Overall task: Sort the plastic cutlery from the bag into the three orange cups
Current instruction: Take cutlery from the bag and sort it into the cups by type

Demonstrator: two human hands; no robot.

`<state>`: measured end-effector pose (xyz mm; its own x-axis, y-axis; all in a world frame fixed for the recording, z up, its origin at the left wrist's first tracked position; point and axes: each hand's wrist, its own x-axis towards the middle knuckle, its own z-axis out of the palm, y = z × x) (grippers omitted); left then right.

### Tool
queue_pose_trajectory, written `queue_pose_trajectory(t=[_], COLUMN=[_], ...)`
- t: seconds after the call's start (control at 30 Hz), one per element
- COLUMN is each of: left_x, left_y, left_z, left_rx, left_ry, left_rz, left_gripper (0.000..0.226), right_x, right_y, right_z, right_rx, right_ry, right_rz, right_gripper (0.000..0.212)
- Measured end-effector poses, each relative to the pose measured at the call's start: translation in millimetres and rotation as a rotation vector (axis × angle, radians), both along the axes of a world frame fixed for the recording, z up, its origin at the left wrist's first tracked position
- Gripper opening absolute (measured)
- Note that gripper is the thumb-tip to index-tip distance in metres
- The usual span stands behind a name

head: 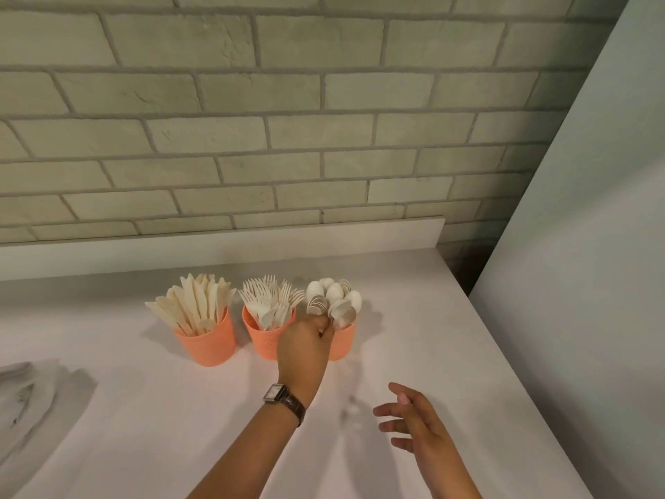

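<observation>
Three orange cups stand in a row on the white counter. The left cup (212,345) holds several knives (196,300). The middle cup (264,342) holds several forks (271,300). The right cup (343,342) holds several spoons (336,297). My left hand (306,345), with a watch on its wrist, is in front of the right cup, fingers closed on the handles of a bunch of spoons at the rim. My right hand (410,417) hovers low over the counter to the right, fingers spread, holding nothing.
A clear plastic bag (32,397) lies crumpled at the counter's left edge. A brick wall with a white upstand (216,243) runs behind the cups. A pale wall panel (575,282) borders the counter on the right.
</observation>
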<state>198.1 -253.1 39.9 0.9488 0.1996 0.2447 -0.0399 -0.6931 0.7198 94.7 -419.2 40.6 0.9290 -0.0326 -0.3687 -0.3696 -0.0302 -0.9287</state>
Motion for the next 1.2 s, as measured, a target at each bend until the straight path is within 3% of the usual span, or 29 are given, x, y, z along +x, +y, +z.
queue_pose_trajectory(t=[0.1,0.2,0.27,0.57,0.63,0.73,0.8,0.87,0.93,1.07,1.2], left_x=[4.1,0.7,-13.6,-90.2,-113.9,-148.4,-172.0,-185.1,-197.6,-216.7,-223.8], left_y=[-0.4,-1.5,1.9,113.4,163.9,251.3,317.1,360.7,405.7,457.7,489.2], left_z=[-5.9,-0.6,3.7,35.9,40.0,40.4,40.2,40.1,35.9,22.3,14.3], left_rx=[0.062,-0.101,-0.252,-0.348,-0.315,-0.179,-0.007,0.225,0.344,0.351,0.229], left_ry=[0.084,0.121,0.125,-0.005,-0.050,-0.082,-0.099,-0.089,0.029,0.244,0.309], left_rz=[0.015,-0.037,-0.050,0.072,0.141,0.309,0.402,0.440,0.487,0.405,0.247], left_gripper=[0.020,0.013,0.023,0.014,0.013,0.020,0.026,0.023,0.020,0.026,0.046], right_x=[1.5,2.8,3.5,-2.4,-3.7,-6.2,-10.3,-11.4,-12.8,-23.5,-28.8], right_y=[3.2,11.7,23.1,133.8,171.1,230.3,278.3,306.1,344.2,407.5,458.8], right_z=[-3.2,-6.0,-8.6,-13.8,-14.4,-12.9,-12.4,-9.5,-11.4,-7.3,-2.6], right_rx=[-0.009,-0.031,-0.069,-0.052,-0.024,0.006,-0.011,-0.042,-0.112,-0.179,-0.241], right_ry=[-0.012,-0.033,-0.052,-0.079,-0.080,-0.098,-0.129,-0.171,-0.232,-0.304,-0.412], right_rz=[0.074,0.163,0.258,0.562,0.575,0.596,0.626,0.619,0.591,0.573,0.673], right_gripper=[0.018,0.017,0.017,0.017,0.012,0.021,0.012,0.020,0.021,0.016,0.011])
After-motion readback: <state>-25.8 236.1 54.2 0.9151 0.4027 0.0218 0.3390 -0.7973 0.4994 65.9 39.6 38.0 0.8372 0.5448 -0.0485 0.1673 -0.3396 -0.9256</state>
